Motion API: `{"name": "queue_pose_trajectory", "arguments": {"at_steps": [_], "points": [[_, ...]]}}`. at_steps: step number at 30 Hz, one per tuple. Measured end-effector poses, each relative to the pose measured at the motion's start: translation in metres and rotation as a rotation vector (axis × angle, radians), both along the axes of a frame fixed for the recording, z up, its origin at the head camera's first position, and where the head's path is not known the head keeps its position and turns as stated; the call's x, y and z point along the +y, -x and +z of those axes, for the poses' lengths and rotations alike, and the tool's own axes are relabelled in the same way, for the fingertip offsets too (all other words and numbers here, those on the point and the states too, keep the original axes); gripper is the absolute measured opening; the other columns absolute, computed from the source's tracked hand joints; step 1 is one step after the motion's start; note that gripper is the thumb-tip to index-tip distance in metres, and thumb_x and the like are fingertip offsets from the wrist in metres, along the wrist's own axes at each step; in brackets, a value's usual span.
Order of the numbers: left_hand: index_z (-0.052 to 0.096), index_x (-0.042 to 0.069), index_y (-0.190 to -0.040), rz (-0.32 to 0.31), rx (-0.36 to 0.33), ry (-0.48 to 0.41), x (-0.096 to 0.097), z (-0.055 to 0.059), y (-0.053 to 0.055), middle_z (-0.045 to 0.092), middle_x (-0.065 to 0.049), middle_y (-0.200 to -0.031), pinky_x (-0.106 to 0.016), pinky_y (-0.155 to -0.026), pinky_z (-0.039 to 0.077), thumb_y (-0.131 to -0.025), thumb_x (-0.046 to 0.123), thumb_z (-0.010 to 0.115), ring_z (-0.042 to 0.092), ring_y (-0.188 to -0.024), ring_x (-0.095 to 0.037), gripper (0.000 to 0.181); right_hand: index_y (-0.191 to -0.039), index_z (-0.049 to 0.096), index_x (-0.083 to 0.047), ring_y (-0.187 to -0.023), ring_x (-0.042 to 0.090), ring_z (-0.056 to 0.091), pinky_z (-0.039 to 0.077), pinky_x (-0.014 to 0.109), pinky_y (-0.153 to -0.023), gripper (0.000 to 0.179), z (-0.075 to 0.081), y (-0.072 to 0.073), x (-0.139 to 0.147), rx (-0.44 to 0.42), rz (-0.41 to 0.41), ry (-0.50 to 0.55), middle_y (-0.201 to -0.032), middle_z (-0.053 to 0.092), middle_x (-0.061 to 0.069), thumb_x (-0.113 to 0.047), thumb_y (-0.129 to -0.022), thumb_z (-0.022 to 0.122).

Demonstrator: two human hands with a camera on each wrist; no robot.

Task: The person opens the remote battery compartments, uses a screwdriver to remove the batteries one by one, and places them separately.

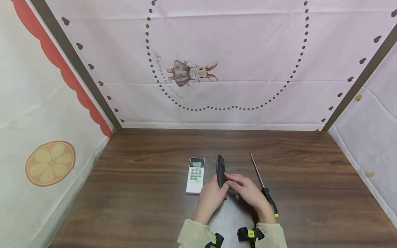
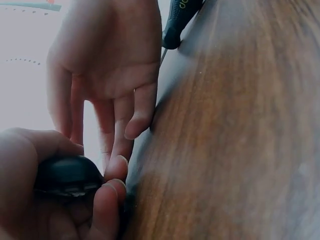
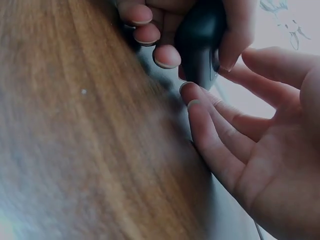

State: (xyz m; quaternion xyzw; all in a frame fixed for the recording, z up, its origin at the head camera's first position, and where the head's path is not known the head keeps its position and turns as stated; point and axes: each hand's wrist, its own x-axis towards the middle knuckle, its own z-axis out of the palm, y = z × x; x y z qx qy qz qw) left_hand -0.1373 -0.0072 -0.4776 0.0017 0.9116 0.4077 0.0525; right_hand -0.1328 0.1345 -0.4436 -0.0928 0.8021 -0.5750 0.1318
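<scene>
My left hand (image 1: 211,197) grips a slim black remote control (image 1: 221,171), tipped on its edge over the table. In the left wrist view, its thumb lies over the rounded dark end of the remote control (image 2: 67,172) and its fingers curl underneath. My right hand (image 1: 246,191) meets it from the right with fairly straight fingers, fingertips right at the near end and side of the remote control. In the right wrist view, the right hand (image 3: 260,135) has its palm turned toward the remote control (image 3: 202,45). The side facing away is hidden.
A white remote control (image 1: 195,175) with a small display lies left of the hands. On the right, a screwdriver (image 1: 269,201) with a black and yellow handle lies partly behind the right forearm. Printed cloth (image 1: 248,69) walls border the brown wooden table (image 1: 139,193).
</scene>
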Motion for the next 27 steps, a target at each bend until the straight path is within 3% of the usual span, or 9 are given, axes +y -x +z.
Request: {"name": "queue_pose_trajectory", "arguments": {"at_steps": [5, 13, 16, 21, 27], "points": [[0.052, 0.012, -0.107, -0.030, -0.001, -0.010, -0.001, -0.001, -0.001, 0.051, 0.012, -0.054, -0.027, -0.052, 0.034, -0.084, 0.039, 0.052, 0.047, -0.053, -0.008, 0.035, -0.121, 0.055, -0.006, -0.090, 0.022, 0.057, 0.050, 0.041, -0.070, 0.031, -0.001, 0.000, 0.003, -0.009, -0.027, 0.003, -0.118, 0.055, 0.014, -0.015, -0.091, 0.051], [0.054, 0.015, -0.104, -0.076, 0.006, -0.029, -0.003, -0.004, -0.002, 0.052, 0.014, -0.054, -0.026, -0.053, 0.035, -0.084, 0.040, 0.053, 0.048, -0.055, -0.007, 0.032, -0.122, 0.052, -0.012, -0.087, 0.021, 0.058, 0.050, 0.036, -0.069, 0.033, -0.030, 0.009, 0.012, -0.074, -0.035, 0.050, -0.111, 0.057, 0.010, -0.023, -0.091, 0.053], [0.055, 0.016, -0.102, -0.074, 0.006, -0.032, -0.006, -0.004, -0.003, 0.053, 0.013, -0.055, -0.026, -0.052, 0.034, -0.084, 0.040, 0.053, 0.048, -0.054, -0.008, 0.030, -0.121, 0.051, -0.011, -0.087, 0.025, 0.058, 0.050, 0.037, -0.069, 0.032, -0.029, 0.009, 0.009, -0.094, -0.016, 0.072, -0.103, 0.058, 0.009, -0.022, -0.091, 0.052], [0.056, 0.018, -0.096, -0.077, 0.026, -0.015, -0.010, -0.006, -0.003, 0.052, 0.014, -0.054, -0.026, -0.050, 0.033, -0.084, 0.044, 0.053, 0.047, -0.053, -0.008, 0.029, -0.118, 0.048, -0.003, -0.087, 0.031, 0.057, 0.049, 0.042, -0.069, 0.030, -0.007, 0.001, 0.003, -0.085, 0.006, 0.096, -0.095, 0.058, 0.010, -0.017, -0.091, 0.051], [0.056, 0.020, -0.088, -0.120, 0.041, -0.019, -0.007, -0.004, -0.001, 0.052, 0.014, -0.054, -0.026, -0.048, 0.032, -0.084, 0.049, 0.052, 0.046, -0.052, -0.008, 0.030, -0.113, 0.051, -0.009, -0.084, 0.024, 0.058, 0.050, 0.036, -0.067, 0.032, -0.030, 0.009, 0.010, -0.070, -0.044, 0.080, -0.096, 0.060, 0.008, -0.030, -0.089, 0.054]]}}
